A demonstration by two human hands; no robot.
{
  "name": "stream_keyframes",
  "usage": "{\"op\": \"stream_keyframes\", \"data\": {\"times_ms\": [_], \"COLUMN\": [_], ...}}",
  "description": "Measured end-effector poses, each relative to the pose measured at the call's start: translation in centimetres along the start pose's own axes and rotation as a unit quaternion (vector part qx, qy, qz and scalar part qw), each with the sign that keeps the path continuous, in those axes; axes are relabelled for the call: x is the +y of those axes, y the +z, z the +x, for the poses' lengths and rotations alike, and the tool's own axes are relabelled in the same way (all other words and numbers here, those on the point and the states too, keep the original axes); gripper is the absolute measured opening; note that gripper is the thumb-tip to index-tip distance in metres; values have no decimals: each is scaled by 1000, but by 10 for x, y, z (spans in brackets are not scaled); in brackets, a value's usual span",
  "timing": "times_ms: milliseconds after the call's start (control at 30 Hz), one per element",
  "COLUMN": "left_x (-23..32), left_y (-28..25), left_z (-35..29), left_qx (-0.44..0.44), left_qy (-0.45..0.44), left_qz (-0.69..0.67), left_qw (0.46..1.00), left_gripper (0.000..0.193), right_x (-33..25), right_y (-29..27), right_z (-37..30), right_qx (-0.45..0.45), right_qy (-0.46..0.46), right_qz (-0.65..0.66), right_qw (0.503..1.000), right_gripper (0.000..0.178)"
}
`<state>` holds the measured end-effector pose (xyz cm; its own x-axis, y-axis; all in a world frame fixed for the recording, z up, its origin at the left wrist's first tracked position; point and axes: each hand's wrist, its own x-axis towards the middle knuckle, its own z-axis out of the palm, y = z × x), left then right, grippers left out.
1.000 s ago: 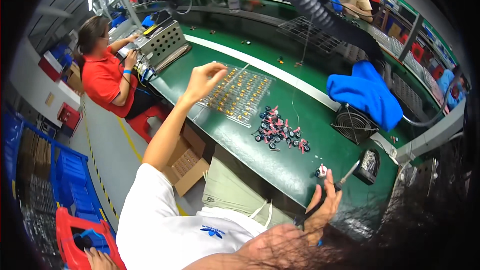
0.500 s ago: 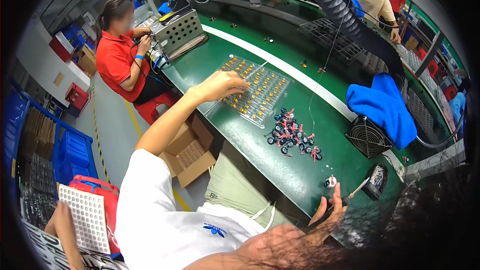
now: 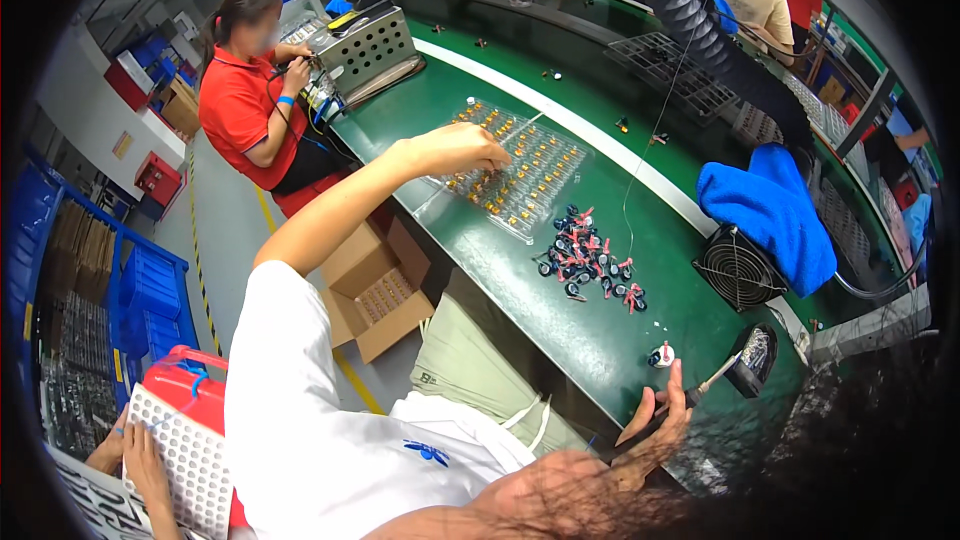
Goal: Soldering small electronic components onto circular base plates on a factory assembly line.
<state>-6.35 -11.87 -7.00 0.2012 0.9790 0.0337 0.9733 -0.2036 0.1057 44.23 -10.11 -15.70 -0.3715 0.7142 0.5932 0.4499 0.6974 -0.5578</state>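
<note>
My left hand (image 3: 462,150) reaches over a clear plastic tray (image 3: 527,232) with rows of small yellow-and-metal parts. Its fingertips are pinched together at the tray; what they hold, if anything, is hidden. At the lower right, my right hand (image 3: 655,425) is closed on what looks like a soldering iron (image 3: 716,374), its metal shaft pointing toward a black holder (image 3: 755,360) filled with metal shavings. Just beyond the fingers stands a small round white part (image 3: 661,354) with a red piece on it. A heap of small dark round parts with red leads (image 3: 590,258) lies between my hands.
A thin wire (image 3: 628,190) hangs over the green bench (image 3: 480,285). A black fan (image 3: 738,270) and blue cloth (image 3: 765,215) stand right, below a grey hose (image 3: 700,30). A co-worker in red (image 3: 250,105) sits left by a perforated metal box (image 3: 365,55). A cardboard box (image 3: 400,325) is below.
My left hand has shifted slightly to the right and up over the tray, fingers lower among the parts. My right hand stays nearly in place. At lower left, another person's hands have moved on a white perforated sheet.
</note>
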Motion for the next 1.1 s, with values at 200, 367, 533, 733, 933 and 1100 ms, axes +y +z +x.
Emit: {"op": "stream_keyframes", "data": {"times_ms": [200,367,533,733,933,1100], "left_x": [9,134,218,218,233,259], "left_y": [-6,2,24,59,73,83], "left_z": [-10,46,103,111,122,124], "left_qx": [113,220,168,93,78,44], "left_qy": [-20,151,229,111,73,54], "left_qz": [-187,-343,-455,-566,-573,-643], "left_qw": [976,900,844,812,813,763], "left_gripper": [26,21,16,18,18,33], "right_x": [7,19,-10,-16,-14,-8], "right_y": [3,-2,-13,-25,-38,-38], "right_z": [-7,-16,-25,3,-32,-44], "right_qx": [28,58,84,123,135,158], "right_qy": [8,-9,66,-49,43,41], "right_qz": [43,77,119,72,41,51], "right_qw": [999,995,987,989,989,985], "right_gripper": [35,38,36,52,34,35]}}
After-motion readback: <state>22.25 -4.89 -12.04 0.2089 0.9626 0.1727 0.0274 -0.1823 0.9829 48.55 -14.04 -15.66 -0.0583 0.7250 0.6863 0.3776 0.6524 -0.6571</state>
